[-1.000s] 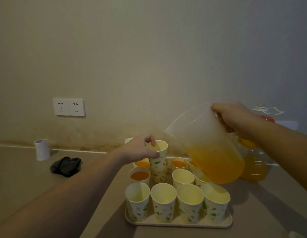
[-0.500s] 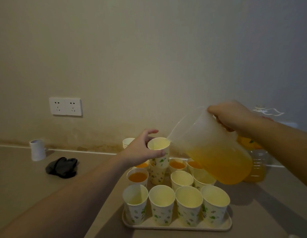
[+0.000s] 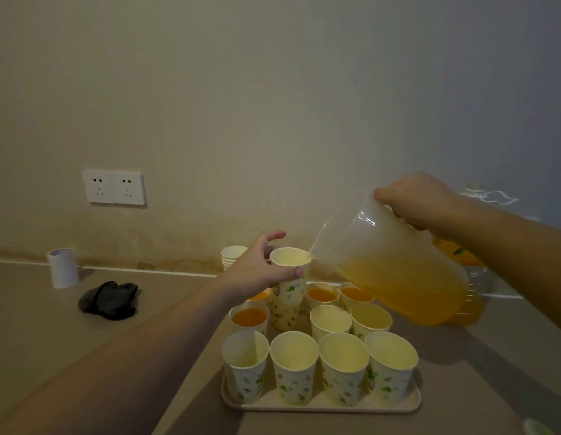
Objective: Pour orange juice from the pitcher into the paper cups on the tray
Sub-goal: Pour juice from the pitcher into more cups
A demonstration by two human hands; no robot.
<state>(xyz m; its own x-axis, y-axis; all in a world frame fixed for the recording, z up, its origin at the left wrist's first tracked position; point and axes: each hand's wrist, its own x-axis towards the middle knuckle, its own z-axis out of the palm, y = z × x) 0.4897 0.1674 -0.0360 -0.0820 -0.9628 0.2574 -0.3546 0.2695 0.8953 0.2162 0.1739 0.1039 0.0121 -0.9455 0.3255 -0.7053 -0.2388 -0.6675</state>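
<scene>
Paper cup (image 3: 288, 287) in left hand (image 3: 257, 274), seemingly raised.

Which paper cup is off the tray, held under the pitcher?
The empty cup gripped by the left hand, raised at the pitcher spout; the others stand on the tray.

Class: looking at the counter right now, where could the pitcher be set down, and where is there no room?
Free: the bare counter between the black cloth and the tray, and the strip right of the tray, before the juice bottle. Crowded: the tray itself, packed with paper cups.
</scene>
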